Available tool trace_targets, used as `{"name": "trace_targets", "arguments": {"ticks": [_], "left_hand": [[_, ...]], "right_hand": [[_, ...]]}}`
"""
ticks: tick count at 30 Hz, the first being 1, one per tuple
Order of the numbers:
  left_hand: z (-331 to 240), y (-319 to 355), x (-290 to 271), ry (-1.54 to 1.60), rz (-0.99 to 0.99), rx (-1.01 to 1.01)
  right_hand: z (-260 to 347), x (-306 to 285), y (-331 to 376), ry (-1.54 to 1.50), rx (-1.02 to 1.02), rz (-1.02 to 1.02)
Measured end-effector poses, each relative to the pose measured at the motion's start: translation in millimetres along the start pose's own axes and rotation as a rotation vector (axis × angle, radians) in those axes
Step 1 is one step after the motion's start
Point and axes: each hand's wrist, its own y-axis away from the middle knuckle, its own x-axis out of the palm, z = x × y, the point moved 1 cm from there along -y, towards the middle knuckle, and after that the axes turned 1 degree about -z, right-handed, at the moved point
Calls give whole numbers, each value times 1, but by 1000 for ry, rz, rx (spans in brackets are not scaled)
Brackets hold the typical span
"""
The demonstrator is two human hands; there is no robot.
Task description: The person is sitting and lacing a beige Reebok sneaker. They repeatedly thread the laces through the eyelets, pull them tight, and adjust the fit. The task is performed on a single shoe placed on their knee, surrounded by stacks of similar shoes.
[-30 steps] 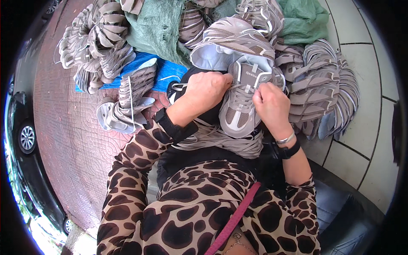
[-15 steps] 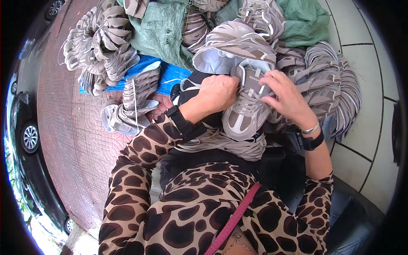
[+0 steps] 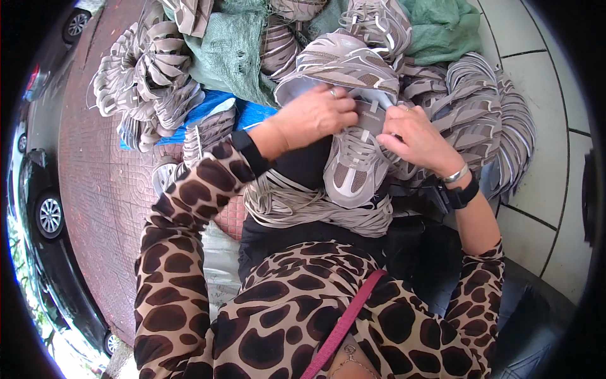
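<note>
A grey-brown shoe upper [image 3: 357,163] lies toe down over the lap, its tongue up at twelve o'clock. At its ten o'clock the left hand [image 3: 315,117] has a half-curled grip; whether it has hold of anything, I cannot tell. At two o'clock the right hand [image 3: 415,136] bends its fingers at the upper's edge, thumb apart, any hold unclear. Pale laces [image 3: 287,205] lie bundled at seven o'clock.
</note>
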Motion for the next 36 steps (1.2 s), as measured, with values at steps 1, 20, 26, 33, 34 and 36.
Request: {"name": "trace_targets", "arguments": {"ticks": [1,20,26,33,34,36], "left_hand": [[9,-2,1,30,122,-19],[39,-32,10,636,600,-152],[22,-47,4,538,442,-488],[8,-49,-22,605,-108,-510],[8,-49,-25,582,-157,-517],[9,-51,-31,526,-236,-506]], "right_hand": [[-1,3,-1,-10,61,48],[-7,19,-16,-1598,329,-760],[-3,16,-17,-1672,313,-584],[2,7,-14,-1558,407,-537],[5,5,-15,-1527,416,-530],[11,4,-20,-1520,425,-503]]}}
